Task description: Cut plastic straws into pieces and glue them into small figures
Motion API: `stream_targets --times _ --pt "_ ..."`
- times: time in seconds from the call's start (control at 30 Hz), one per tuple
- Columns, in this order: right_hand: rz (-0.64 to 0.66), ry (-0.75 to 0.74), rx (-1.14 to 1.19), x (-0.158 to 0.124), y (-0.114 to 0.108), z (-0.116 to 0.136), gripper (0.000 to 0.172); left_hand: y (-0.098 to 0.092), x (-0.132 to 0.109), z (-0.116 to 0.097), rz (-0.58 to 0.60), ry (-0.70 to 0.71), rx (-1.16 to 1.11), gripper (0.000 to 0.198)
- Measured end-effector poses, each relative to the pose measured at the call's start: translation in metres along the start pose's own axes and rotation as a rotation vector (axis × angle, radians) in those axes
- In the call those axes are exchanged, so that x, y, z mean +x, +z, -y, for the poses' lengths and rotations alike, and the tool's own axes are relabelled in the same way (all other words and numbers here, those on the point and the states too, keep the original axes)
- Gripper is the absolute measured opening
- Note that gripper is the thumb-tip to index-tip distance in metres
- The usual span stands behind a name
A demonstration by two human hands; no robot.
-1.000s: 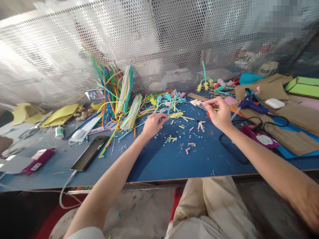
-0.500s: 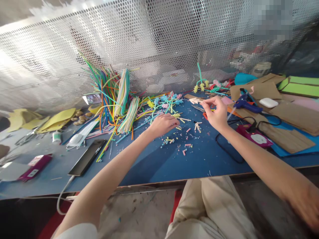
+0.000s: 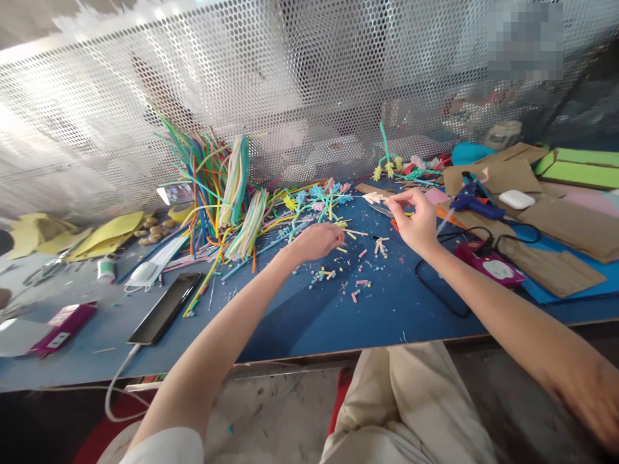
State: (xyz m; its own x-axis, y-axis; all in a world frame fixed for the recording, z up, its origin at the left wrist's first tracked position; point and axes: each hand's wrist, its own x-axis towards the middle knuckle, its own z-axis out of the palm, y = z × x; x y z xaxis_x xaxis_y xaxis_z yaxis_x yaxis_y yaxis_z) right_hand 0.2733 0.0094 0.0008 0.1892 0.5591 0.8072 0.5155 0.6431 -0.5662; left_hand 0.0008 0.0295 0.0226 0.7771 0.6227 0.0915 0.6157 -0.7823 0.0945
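Between the thumb and fingers of my right hand (image 3: 416, 219) is a cream pipe-cleaner sprig (image 3: 376, 198), held above the table with its pointed tufts facing left. A thin pale line runs left from its tip. Scissors (image 3: 384, 210) lie just under it, partly hidden by my right hand. My left hand (image 3: 319, 241) is low over the table with its fingers curled down and together; whatever may be in them is hidden. Close to it lie cut yellow pipe-cleaner bits (image 3: 329, 274) and a small cream pipe-cleaner cluster (image 3: 381, 247). Behind it are blue, pink and yellow pipe-cleaner flowers (image 3: 319, 196).
Bundles of pipe cleaners (image 3: 236, 187) stand at the back left, before a perforated metal screen (image 3: 271, 84). A phone (image 3: 165, 309) on a cable lies at the left. To the right are a blue glue gun (image 3: 476, 205), a purple power strip (image 3: 493, 264) and brown paper (image 3: 556, 254).
The whole view has shifted slightly. My left fingers are curled a little more. My right hand keeps hold of the cream sprig in nearly the same place.
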Motion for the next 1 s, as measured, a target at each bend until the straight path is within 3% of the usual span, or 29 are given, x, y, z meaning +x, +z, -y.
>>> stream_targets --times 0.17,0.33,0.47,0.63,0.8,1.0 --pt "-0.016 -0.007 0.003 0.000 -0.001 0.001 0.020 -0.014 -0.020 0.014 -0.057 -0.087 0.036 0.024" --pt "-0.012 -0.002 -0.002 0.000 0.000 0.003 0.023 -0.016 -0.044 0.031 -0.126 -0.173 -0.079 0.024" --pt "0.004 0.015 0.003 -0.002 0.001 0.003 0.023 -0.017 -0.063 0.044 -0.029 -0.122 -0.185 0.024" --pt "0.000 0.004 -0.005 -0.003 0.001 0.001 0.021 -0.022 -0.080 0.057 0.215 -0.097 -0.325 0.023" --pt "0.021 0.016 -0.013 -0.003 0.002 -0.001 0.022 -0.015 -0.082 0.055 0.206 -0.139 -0.368 0.034" --pt "0.019 0.021 -0.010 -0.004 0.002 -0.001 0.020 -0.006 -0.076 0.052 0.204 -0.047 -0.328 0.026"
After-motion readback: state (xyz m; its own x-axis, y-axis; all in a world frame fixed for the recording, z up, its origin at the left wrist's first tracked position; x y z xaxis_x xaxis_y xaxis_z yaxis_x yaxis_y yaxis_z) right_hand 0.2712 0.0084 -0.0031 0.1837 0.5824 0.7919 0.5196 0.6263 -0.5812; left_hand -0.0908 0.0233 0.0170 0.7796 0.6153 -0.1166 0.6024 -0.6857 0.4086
